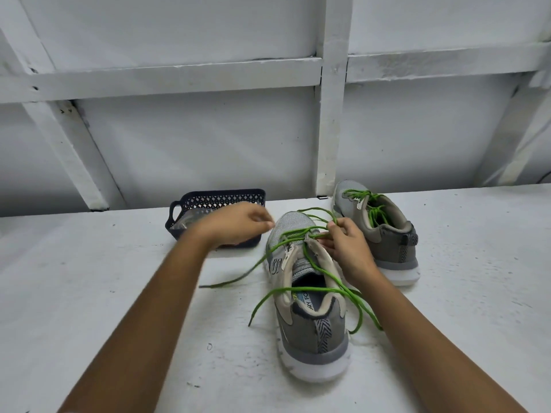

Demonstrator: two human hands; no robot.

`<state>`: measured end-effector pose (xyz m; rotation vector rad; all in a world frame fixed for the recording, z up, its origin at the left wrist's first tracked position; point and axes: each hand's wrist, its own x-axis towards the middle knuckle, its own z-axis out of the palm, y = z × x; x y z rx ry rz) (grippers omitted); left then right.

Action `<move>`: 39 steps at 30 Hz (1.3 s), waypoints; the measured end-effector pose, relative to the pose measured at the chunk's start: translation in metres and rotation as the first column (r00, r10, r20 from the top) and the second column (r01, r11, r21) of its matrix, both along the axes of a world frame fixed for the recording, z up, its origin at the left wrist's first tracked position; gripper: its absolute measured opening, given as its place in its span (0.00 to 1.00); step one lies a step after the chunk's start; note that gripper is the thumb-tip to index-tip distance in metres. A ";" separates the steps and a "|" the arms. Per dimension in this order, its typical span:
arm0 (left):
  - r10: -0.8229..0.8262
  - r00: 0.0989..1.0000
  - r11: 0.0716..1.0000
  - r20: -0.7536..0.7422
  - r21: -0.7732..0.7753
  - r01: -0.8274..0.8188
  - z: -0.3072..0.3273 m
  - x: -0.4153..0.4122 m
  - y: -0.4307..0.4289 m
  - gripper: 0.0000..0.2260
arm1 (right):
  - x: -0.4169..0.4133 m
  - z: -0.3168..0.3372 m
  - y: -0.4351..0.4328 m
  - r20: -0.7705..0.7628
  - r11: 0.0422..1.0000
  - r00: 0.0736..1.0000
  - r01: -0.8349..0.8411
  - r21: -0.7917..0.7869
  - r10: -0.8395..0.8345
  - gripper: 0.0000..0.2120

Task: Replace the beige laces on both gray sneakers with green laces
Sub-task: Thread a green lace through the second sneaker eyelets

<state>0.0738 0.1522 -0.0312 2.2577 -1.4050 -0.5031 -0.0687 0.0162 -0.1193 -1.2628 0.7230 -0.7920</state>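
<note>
A gray sneaker (pixel 310 329) stands in the middle of the white table, heel toward me, toe pointing away. A green lace (pixel 316 265) crosses its lower eyelets, and both long ends trail loose over its sides onto the table. My right hand (pixel 346 248) pinches a loop of this lace beside the sneaker's right eyelet row. My left hand (pixel 238 223) hovers left of the toe, blurred, fingers loosely curled with nothing visible in them. A second gray sneaker (pixel 384 231) stands behind on the right with its green lace (pixel 371 208) threaded through.
A dark blue lattice basket (pixel 190 207) sits at the back left of the table (pixel 104 293), partly behind my left hand, with something pale inside. A white panelled wall (pixel 208 144) rises directly behind the table.
</note>
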 end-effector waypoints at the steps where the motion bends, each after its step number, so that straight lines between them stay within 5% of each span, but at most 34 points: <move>1: -0.040 0.996 0.999 0.084 0.001 0.040 -0.002 -0.010 -0.014 0.10 | 0.000 -0.001 0.000 0.009 1.000 1.000 -0.004 0.006 0.004 0.09; 6: -0.053 0.953 0.988 0.299 0.155 0.006 -0.031 -0.036 -0.066 0.11 | -0.001 -0.002 -0.002 0.039 0.999 0.999 -0.027 0.024 0.026 0.09; 9: -0.006 0.961 0.991 0.277 0.129 -0.031 -0.041 -0.033 -0.071 0.10 | -0.002 -0.003 -0.004 0.062 0.998 0.997 -0.040 0.053 0.037 0.09; 13: 0.029 0.999 0.999 -0.027 -0.030 -0.030 -0.039 -0.024 -0.058 0.08 | 0.000 -0.002 -0.004 0.070 0.995 0.997 -0.029 0.095 0.023 0.10; 16: -0.052 0.942 0.990 -0.331 -0.138 0.006 -0.026 -0.014 -0.031 0.07 | 0.001 -0.002 -0.004 0.065 0.993 0.998 -0.010 0.119 0.003 0.12; 20: -0.341 0.744 0.937 -0.575 -0.276 0.216 -0.017 0.016 0.009 0.04 | 0.002 -0.001 -0.002 0.045 0.992 0.999 0.024 0.122 -0.030 0.12; 24: -0.572 0.550 0.817 -0.609 -0.367 0.444 -0.007 0.037 0.038 0.07 | 0.004 -0.002 -0.002 0.071 0.988 0.997 0.031 0.149 -0.042 0.12; 26: -0.542 0.589 0.832 -0.599 -0.282 0.478 -0.004 0.038 0.041 0.10 | 0.004 -0.003 -0.002 0.069 0.991 0.997 0.032 0.127 -0.041 0.12; 31: -0.154 0.968 0.986 -0.199 0.031 0.164 -0.005 0.010 -0.002 0.09 | 0.001 -0.006 0.000 0.082 0.999 0.996 0.025 0.032 -0.028 0.12; 34: -0.063 0.997 0.993 0.044 0.098 0.059 -0.017 -0.012 -0.037 0.11 | -0.001 -0.009 0.001 0.079 0.999 0.997 0.028 -0.032 -0.026 0.12; 39: 0.007 0.989 0.991 0.146 0.128 -0.026 -0.037 -0.031 -0.064 0.11 | -0.001 -0.012 0.000 0.118 1.000 0.993 0.017 -0.012 -0.016 0.12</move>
